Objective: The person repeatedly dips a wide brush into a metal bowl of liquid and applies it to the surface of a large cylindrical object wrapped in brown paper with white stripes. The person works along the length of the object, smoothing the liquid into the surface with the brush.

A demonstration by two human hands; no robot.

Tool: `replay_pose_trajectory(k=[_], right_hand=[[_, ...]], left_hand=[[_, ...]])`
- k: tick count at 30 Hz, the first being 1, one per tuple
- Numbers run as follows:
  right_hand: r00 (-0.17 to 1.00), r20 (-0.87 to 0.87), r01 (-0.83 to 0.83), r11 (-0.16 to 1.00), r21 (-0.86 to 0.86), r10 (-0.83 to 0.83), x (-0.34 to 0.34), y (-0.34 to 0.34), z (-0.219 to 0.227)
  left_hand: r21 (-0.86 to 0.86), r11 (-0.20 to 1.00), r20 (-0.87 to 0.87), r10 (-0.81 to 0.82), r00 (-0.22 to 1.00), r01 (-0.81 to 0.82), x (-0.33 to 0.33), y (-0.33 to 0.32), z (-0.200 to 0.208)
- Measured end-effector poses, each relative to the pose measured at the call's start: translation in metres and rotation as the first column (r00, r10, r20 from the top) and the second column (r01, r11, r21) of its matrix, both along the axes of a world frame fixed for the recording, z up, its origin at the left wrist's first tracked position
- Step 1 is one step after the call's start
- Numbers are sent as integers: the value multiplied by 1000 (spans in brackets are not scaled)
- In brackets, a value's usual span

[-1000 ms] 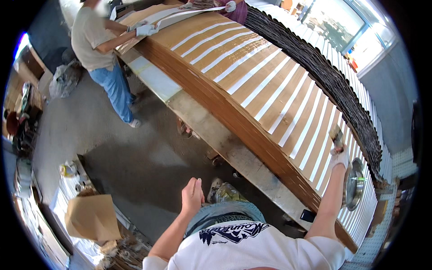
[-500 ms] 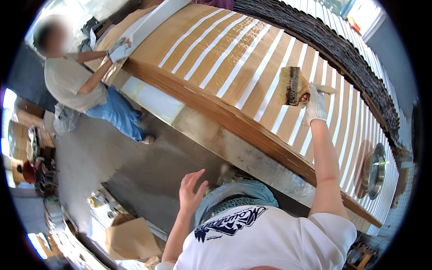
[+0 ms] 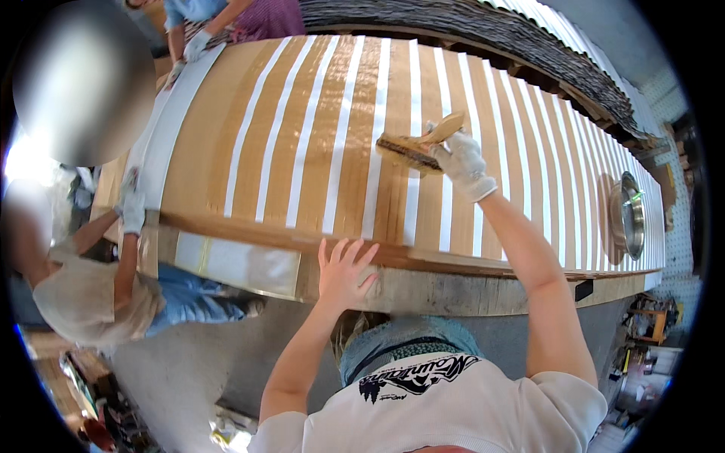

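Right hand (image 3: 462, 162) is gripping a brush (image 3: 408, 153) over a striped stack (image 3: 205, 143);
the brush is slanting over the stack's middle, perhaps touching; the left hand (image 3: 346, 275) is holding its fingers wide by the stack's near edge.

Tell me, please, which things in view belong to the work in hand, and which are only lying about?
Seem in use:
wide brush, held in the gloved right hand
brown sheets with white stripes, beneath the brush
metal bowl, standing on the sheets

Seem just lying about:
small black object, on the bench edge
dark wavy stack, behind the sheets
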State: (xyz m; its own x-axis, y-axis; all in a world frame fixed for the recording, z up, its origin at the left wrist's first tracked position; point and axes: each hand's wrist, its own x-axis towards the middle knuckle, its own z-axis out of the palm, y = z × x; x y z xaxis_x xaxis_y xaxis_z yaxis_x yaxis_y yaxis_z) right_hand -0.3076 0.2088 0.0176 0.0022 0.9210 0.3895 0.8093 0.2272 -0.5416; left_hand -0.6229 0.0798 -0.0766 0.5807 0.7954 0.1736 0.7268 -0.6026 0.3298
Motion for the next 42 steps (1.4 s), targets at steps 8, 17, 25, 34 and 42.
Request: replay_pose_trajectory(k=[8,17,25,34,42], right_hand=[[960,174,238,968,-80,-221,-21,66,-76],[933,71,357,930,-90,-352,55,270,-85],[831,348,390,901,191,-434,128,447,-133],[989,136,66,998,6,-66,90,325,-111],[902,293,-238,931,-275,317,-20,17,-58]], left_hand=[[-8,984,-61,-179,982,179,-10,44,-33],[177,973,-61,-139,988,148,-16,46,-70],[220,967,-118,-107,987,131,-16,45,-89],[108,975,-153,-176,972,194,-14,55,-72],[101,983,-38,-152,988,155,-18,46,-74]])
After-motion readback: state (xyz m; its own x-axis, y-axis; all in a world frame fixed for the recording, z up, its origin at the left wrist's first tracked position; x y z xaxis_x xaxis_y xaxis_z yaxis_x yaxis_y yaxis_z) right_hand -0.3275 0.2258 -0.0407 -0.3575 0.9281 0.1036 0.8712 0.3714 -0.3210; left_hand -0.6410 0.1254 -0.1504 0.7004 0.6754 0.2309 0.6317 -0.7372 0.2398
